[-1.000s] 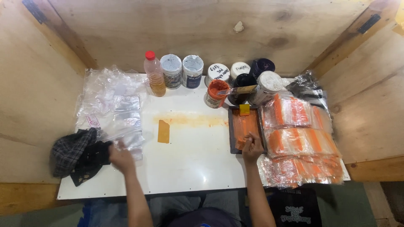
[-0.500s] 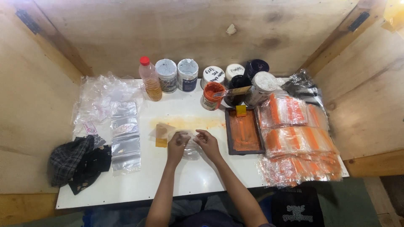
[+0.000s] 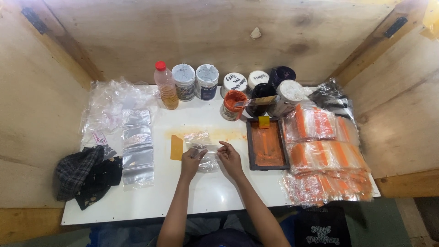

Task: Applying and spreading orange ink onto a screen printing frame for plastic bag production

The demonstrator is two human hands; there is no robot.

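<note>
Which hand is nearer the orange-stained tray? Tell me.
Right. The right hand lies just left of the orange-stained tray; the left hand is farther left, across the clear bag.

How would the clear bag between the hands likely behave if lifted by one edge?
The clear bag is thin, crinkled film, so it would probably droop rather than hold shape. It looks empty, so likely very light and easily blown aside. Its glossy surface suggests it may slide on the white table under the left hand and right hand.
</note>
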